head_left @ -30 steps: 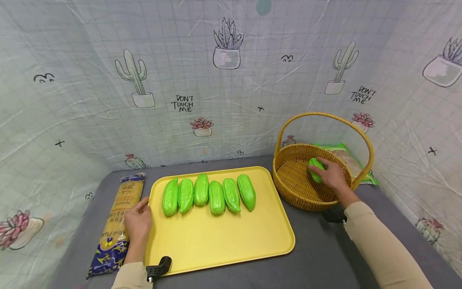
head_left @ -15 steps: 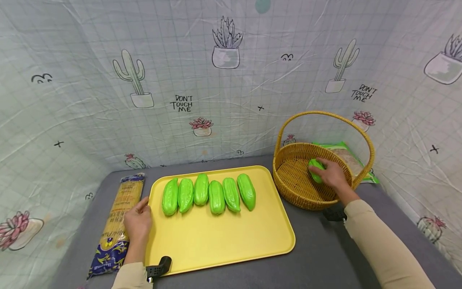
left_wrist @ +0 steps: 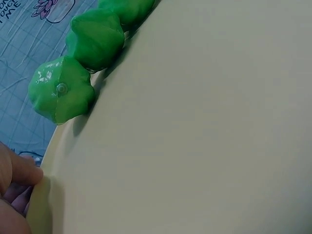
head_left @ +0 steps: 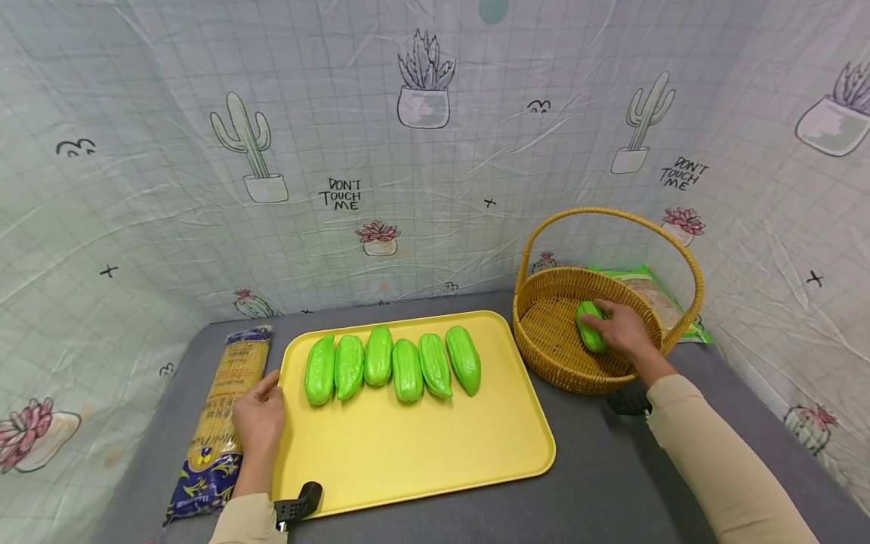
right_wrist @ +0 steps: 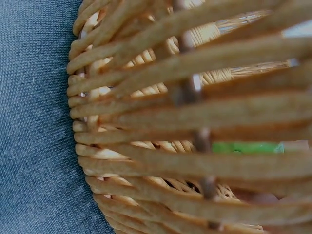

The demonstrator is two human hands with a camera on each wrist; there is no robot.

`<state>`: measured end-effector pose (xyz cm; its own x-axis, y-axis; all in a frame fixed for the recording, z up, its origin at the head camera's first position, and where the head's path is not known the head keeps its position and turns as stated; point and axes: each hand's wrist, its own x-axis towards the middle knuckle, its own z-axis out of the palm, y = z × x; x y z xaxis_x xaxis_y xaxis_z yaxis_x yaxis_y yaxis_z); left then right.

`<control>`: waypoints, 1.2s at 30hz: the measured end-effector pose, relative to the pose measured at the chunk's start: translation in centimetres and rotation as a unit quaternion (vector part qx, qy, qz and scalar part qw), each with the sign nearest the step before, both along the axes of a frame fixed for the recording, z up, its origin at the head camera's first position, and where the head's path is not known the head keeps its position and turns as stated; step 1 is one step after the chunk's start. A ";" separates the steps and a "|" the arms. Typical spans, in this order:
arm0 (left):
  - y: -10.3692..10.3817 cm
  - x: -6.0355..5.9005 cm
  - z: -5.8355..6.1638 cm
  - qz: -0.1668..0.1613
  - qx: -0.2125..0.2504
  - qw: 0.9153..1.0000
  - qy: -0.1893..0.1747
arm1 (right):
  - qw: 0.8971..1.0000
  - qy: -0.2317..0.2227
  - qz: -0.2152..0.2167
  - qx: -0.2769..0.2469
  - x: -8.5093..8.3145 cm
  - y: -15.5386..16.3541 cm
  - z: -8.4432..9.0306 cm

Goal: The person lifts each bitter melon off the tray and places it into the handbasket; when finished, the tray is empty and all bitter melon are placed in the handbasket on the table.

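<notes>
Gourd (head_left: 590, 335) gripped in basket (head_left: 544, 355) overhead, wrist view mostly wicker

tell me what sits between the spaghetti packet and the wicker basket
The yellow tray with six green gourds in a row lies between the spaghetti packet and the wicker basket, shown in the head view.
</notes>
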<state>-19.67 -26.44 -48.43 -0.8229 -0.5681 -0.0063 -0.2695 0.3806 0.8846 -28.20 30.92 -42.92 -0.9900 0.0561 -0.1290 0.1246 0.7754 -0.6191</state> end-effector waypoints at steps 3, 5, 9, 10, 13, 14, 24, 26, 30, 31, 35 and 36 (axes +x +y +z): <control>0.0 0.1 -0.1 0.001 0.004 1.000 -0.002 | 1.000 0.003 0.004 0.006 0.1 -0.1 0.0; 0.0 0.1 -0.1 0.002 0.005 1.000 -0.002 | 1.000 0.006 0.007 0.010 0.1 -0.1 0.0; 0.1 0.2 -0.2 0.002 0.000 1.000 -0.003 | 1.000 0.009 0.015 0.014 0.4 -0.1 0.2; 0.1 0.2 -0.3 0.002 -0.002 1.000 -0.004 | 1.000 0.010 0.018 0.015 0.5 -0.1 0.2; 0.1 0.3 -0.4 0.000 -0.004 1.000 -0.002 | 0.999 0.013 0.027 0.018 0.9 -0.1 0.3; 0.1 0.3 -0.5 0.000 -0.004 1.000 -0.002 | 0.999 0.013 0.030 0.020 1.0 -0.1 0.3; 0.1 0.0 -0.8 0.004 0.003 1.000 0.004 | 0.998 0.022 0.042 0.037 1.9 -0.3 1.1; 0.1 -0.1 -0.7 0.006 -0.002 1.000 0.004 | 0.997 0.034 0.048 0.040 2.1 -0.5 1.3; 0.0 -0.2 -0.6 0.004 -0.003 1.000 0.008 | 0.995 0.065 0.058 0.048 2.8 -1.1 2.1; 0.0 -0.2 -0.6 0.004 -0.005 1.000 0.009 | 0.994 0.074 0.059 0.051 3.0 -1.4 2.3; -0.1 -0.1 -0.5 0.004 -0.005 1.000 0.011 | 0.990 0.112 0.061 0.053 3.9 -3.1 3.6; -0.1 -0.1 -0.5 0.004 -0.006 1.000 0.011 | 0.989 0.123 0.062 0.054 4.1 -3.6 3.9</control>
<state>-19.79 -26.58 -48.94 -0.8179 -0.5750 0.0192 -0.2526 0.3890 0.8859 -24.13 27.28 -39.07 -0.9909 -0.0670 0.1166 -0.1193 0.8387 -0.5313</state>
